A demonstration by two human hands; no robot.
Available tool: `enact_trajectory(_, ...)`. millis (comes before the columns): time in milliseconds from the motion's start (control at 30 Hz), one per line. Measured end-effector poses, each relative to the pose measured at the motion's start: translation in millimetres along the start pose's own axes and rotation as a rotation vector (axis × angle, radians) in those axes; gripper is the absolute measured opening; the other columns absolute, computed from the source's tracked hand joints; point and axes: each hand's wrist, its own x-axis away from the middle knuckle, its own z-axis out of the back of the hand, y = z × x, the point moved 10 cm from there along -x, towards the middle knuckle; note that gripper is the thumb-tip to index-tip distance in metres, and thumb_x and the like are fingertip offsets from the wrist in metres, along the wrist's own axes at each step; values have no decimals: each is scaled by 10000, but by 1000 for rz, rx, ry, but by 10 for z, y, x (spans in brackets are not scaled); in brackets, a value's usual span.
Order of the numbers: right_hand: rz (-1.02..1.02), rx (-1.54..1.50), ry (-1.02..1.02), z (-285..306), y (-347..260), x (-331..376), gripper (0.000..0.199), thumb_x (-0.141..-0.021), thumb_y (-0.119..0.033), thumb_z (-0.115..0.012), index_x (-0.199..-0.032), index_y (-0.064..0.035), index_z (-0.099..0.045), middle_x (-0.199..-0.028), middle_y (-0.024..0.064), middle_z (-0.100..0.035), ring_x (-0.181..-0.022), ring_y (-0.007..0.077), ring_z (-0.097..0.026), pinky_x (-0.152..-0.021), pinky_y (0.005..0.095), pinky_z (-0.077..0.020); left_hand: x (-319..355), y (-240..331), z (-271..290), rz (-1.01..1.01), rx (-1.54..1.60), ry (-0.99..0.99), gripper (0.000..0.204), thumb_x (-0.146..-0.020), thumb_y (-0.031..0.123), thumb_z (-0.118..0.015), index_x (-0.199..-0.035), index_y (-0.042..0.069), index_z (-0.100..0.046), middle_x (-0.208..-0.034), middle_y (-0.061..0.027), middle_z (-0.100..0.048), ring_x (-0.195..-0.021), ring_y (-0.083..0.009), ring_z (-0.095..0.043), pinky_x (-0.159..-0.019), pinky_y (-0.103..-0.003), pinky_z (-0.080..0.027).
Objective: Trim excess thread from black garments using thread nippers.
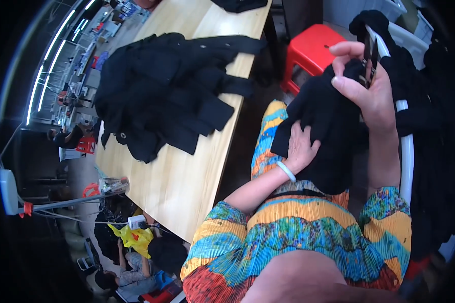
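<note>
A black garment (328,121) lies across my lap, its folds hanging over my knees. On it rests my left hand (302,149), fingers spread and flat, a pale bangle round the wrist. Raised above the garment's far right part, my right hand (371,96) holds a slim dark metal tool, apparently thread snips (372,59), upright against the fingers. The thumb and forefinger of that hand are curled apart from each other. Whether they pinch a thread cannot be made out.
A pile of black garments (162,86) covers much of the wooden table (182,177) on the left. Beyond my knees stands a red stool (313,48). More black cloth (437,146) hangs over a white rail (406,161) at the right. Another person (136,275) sits at lower left, beside a yellow bag (136,240).
</note>
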Motion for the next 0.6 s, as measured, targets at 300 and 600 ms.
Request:
enact_trajectory(300,35,-11,-8,388,-131,-32,582,-659,-79,-657,-1199,-25,-447,-720,-34,-495,-676,29,-470,-644,155,-362,-929,610,1980,116,706,-44,362,-866,273,-370,-748,-16,-553,-612,-77,-570,-472,-149,-560,-451,-247,-439)
enact_trajectory(600,213,-151,302,268,-670,-210,496,-651,-42,-731,-1091,26,-513,-1004,93,-584,-938,180,-570,-797,280,-482,-1153,2487,2722,-279,702,-45,277,-871,237,-439,-966,-11,-518,-803,-101,-553,-621,-164,-578,-566,-262,-481)
